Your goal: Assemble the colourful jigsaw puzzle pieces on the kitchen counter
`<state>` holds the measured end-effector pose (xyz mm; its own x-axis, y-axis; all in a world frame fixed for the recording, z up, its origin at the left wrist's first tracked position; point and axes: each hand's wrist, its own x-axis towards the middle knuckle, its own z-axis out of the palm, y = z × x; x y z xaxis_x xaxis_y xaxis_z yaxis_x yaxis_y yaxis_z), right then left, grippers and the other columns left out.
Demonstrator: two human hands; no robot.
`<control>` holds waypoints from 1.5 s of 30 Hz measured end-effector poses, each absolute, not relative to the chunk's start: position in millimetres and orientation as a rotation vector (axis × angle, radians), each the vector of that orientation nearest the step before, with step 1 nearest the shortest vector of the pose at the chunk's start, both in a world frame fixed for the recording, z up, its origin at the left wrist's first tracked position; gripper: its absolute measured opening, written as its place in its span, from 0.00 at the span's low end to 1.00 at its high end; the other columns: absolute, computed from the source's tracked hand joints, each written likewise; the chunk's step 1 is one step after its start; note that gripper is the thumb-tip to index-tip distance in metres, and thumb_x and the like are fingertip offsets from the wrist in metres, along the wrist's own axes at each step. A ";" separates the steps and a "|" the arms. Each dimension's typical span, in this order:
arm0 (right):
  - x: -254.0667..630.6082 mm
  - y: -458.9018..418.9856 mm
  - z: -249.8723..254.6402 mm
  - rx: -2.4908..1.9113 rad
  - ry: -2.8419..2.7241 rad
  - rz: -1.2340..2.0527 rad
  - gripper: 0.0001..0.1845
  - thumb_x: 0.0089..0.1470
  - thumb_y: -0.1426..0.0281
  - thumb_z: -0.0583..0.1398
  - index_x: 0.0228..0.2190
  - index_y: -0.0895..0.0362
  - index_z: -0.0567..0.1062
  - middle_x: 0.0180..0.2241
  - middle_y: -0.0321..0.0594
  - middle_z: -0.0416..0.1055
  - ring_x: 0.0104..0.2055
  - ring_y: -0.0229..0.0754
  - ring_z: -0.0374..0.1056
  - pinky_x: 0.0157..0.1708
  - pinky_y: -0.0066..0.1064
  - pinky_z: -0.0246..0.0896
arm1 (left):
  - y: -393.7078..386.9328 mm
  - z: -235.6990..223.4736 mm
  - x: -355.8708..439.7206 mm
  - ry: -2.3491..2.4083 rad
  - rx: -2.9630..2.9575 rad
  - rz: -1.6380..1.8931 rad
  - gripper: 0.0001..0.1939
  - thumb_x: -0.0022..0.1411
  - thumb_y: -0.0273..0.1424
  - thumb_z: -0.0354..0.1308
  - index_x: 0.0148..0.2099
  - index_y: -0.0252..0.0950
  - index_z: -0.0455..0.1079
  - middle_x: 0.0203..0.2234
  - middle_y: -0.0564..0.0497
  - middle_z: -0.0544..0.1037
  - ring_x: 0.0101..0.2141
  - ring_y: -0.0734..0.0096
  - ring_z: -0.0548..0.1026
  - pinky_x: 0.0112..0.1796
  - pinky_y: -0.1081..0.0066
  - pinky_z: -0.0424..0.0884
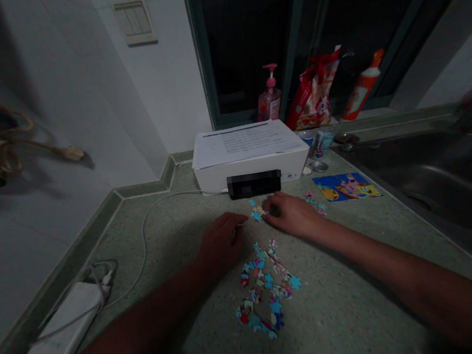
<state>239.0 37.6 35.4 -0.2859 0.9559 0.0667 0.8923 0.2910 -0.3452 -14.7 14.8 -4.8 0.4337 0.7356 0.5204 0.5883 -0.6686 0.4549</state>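
Note:
A small cluster of joined jigsaw puzzle pieces (257,212), light blue and cream, lies on the counter between my hands. My right hand (291,213) is at its right edge, with the thumb and bent index finger closed on a piece there. On the left side, my left hand (223,238) rests with bent fingers, its thumb and index finger apart and nothing visible between them. Nearer to me is a loose pile of jigsaw pieces (269,281), many blue, some red and multicoloured. A few pinkish pieces (321,209) lie just beyond my right wrist.
A colourful cartoon picture card (347,186) lies beside the sink (430,185). Behind the pieces, a dark phone-like device (255,185) leans on a white box (210,178), with a white cable (144,237) attached. A can (322,142) stands right of the box. A power strip (69,317) lies left.

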 end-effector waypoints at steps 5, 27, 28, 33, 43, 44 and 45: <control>238.3 38.4 30.7 -1.677 -2.293 0.354 0.07 0.63 0.67 0.65 0.41 0.55 0.83 0.42 0.46 0.80 0.38 0.47 0.76 0.34 0.36 0.59 | 14.1 -5.0 -14.3 1.172 2.463 1.028 0.15 0.71 0.21 0.55 0.55 0.38 0.76 0.44 0.47 0.82 0.41 0.64 0.82 0.47 0.63 0.82; 222.3 23.9 29.7 -1.408 -2.314 0.446 0.07 0.57 0.70 0.66 0.39 0.54 0.80 0.40 0.42 0.78 0.38 0.45 0.74 0.38 0.33 0.61 | 16.9 -3.6 -12.8 1.212 2.416 0.841 0.14 0.69 0.27 0.66 0.56 0.40 0.77 0.47 0.46 0.83 0.46 0.60 0.82 0.51 0.60 0.80; 220.8 22.2 28.9 -1.389 -2.320 0.455 0.07 0.57 0.70 0.66 0.39 0.54 0.79 0.40 0.41 0.78 0.38 0.45 0.74 0.38 0.34 0.61 | 17.6 -3.9 -12.6 1.208 2.418 0.820 0.14 0.68 0.27 0.66 0.56 0.40 0.77 0.47 0.46 0.83 0.47 0.59 0.82 0.51 0.60 0.80; 218.1 17.1 27.7 -1.334 -2.387 0.421 0.08 0.57 0.72 0.65 0.41 0.54 0.79 0.41 0.41 0.78 0.39 0.46 0.75 0.39 0.34 0.63 | 19.3 -6.9 -12.1 1.214 2.446 0.760 0.12 0.69 0.28 0.66 0.54 0.40 0.78 0.46 0.46 0.83 0.48 0.57 0.82 0.52 0.57 0.79; 219.2 14.6 31.3 -1.311 -2.455 0.328 0.09 0.60 0.71 0.63 0.43 0.53 0.77 0.44 0.43 0.79 0.42 0.47 0.76 0.39 0.35 0.64 | 20.0 -7.5 -12.1 1.182 2.498 0.846 0.09 0.67 0.29 0.66 0.50 0.41 0.78 0.43 0.47 0.83 0.46 0.57 0.82 0.50 0.54 0.80; 219.4 14.6 31.3 -1.300 -2.464 0.318 0.09 0.60 0.72 0.63 0.43 0.53 0.77 0.44 0.43 0.79 0.42 0.47 0.76 0.40 0.35 0.64 | 20.1 -7.7 -12.1 1.184 2.496 0.849 0.09 0.67 0.29 0.66 0.50 0.41 0.78 0.43 0.47 0.84 0.46 0.57 0.82 0.50 0.54 0.80; 219.7 14.7 31.4 -1.290 -2.472 0.309 0.09 0.60 0.72 0.63 0.43 0.53 0.77 0.44 0.43 0.78 0.43 0.47 0.76 0.40 0.35 0.64 | 20.2 -8.1 -12.1 1.188 2.493 0.851 0.09 0.67 0.28 0.65 0.50 0.41 0.78 0.43 0.47 0.84 0.46 0.57 0.82 0.50 0.54 0.80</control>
